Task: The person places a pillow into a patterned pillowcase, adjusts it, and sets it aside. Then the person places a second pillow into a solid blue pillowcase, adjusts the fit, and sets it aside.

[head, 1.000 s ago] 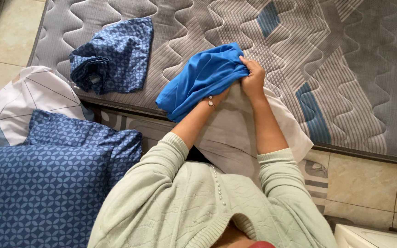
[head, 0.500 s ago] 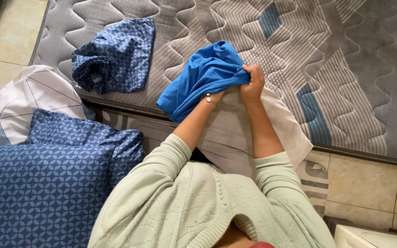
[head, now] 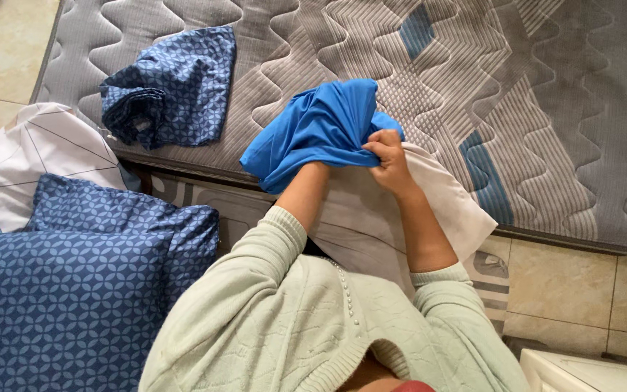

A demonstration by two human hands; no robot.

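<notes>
Right hand point(head: 388, 154) closed on a fold of the blue cloth point(head: 313, 131), fingers together and clamped on the fabric, thumb side toward the body. Left hand hidden inside the blue cloth, only the forearm showing up to the wrist; state of its fingers impossible to tell. Blue cloth bunched and lifted just above the near edge of the grey quilted mattress point(head: 546, 109), partly over a pale pillow point(head: 437, 210) that leans against the same edge, under the right forearm.

On the mattress, well to the left of the blue cloth, a crumpled dark blue patterned pillowcase point(head: 168, 87), lying flat near the edge. Below the mattress edge, on the left, a big dark blue pillow point(head: 59, 290) with a small circle pattern, and behind it a white pillow point(head: 30, 152) with thin lines, touching it. Beige tiled floor point(head: 567, 290) at the right, below the mattress. Both arms in pale green knitted sleeves point(head: 248, 254). No labels or signs visible.
</notes>
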